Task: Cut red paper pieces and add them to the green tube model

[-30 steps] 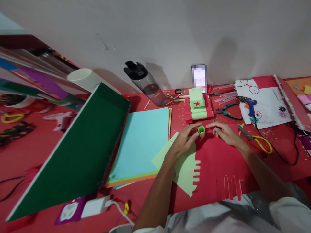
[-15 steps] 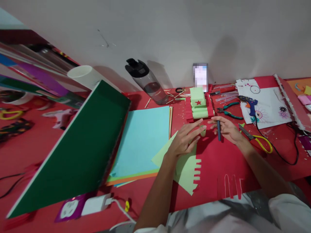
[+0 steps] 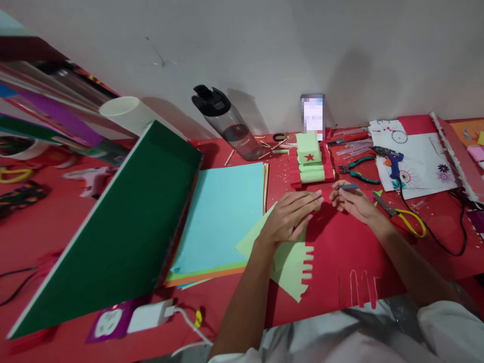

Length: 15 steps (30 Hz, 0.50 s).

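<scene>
My left hand (image 3: 291, 217) lies flat, fingers stretched out, on the red paper sheet (image 3: 340, 252) and over a corner of a light green sheet with cut notches (image 3: 293, 267). No small green paper roll shows; it may be hidden under these fingers. My right hand (image 3: 351, 204) rests just to the right and pinches a short dark pen (image 3: 348, 186) that lies level at its fingertips. A green and red paper model with a red star (image 3: 310, 164) stands just behind both hands.
Yellow-handled scissors (image 3: 401, 217), pliers (image 3: 359, 171) and a blue glue gun (image 3: 389, 161) with its cable lie to the right. A stack of coloured paper with cyan on top (image 3: 223, 217) and a dark green board (image 3: 113, 237) fill the left. A bottle (image 3: 227, 126) leans at the wall.
The small green roll between my hands is no longer visible as my left hand flattened over it. My right hand picked up the dark pen and turned it from upright to level.
</scene>
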Available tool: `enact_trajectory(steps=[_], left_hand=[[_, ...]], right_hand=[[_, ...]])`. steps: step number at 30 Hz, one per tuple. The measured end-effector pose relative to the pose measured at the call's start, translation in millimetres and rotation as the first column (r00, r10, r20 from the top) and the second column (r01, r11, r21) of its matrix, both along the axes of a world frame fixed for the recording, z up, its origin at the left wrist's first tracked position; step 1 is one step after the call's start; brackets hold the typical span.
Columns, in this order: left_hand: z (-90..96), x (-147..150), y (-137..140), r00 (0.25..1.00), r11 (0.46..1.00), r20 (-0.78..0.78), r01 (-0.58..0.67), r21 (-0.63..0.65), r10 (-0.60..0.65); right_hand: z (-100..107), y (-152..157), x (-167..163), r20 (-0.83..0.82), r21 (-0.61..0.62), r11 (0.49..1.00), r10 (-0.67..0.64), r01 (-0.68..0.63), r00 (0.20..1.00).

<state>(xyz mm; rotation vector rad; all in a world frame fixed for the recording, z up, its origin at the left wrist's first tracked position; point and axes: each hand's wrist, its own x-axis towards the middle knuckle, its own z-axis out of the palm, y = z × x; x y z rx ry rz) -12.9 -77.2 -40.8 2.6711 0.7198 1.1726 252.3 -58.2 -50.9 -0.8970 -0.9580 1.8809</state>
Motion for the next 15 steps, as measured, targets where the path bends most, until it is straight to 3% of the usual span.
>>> enact_trajectory(steps=[5,10,15], left_hand=[[1.1,-0.2,-0.7,1.0,1.0,0.024,-0.005,-0.011,0.005],[0.3,-0.6,-1.0,1.0,1.0,0.025,-0.001,-0.014,0.001],[0.2,-0.7,-1.3,1.0,0.999,0.026,0.001,-0.036,0.0]], right_hand=[[-3.3,-1.6,-5.4,0.307,0.102,0.991,0.047,-0.082,0.95],[-5.2,-4.7,-10.7,0.523,0.402,0.914,-0.188,-0.046,0.831],[-7.2,-7.7,-12.6,0.597,0.463,0.884,-0.259,-0.063,0.759]])
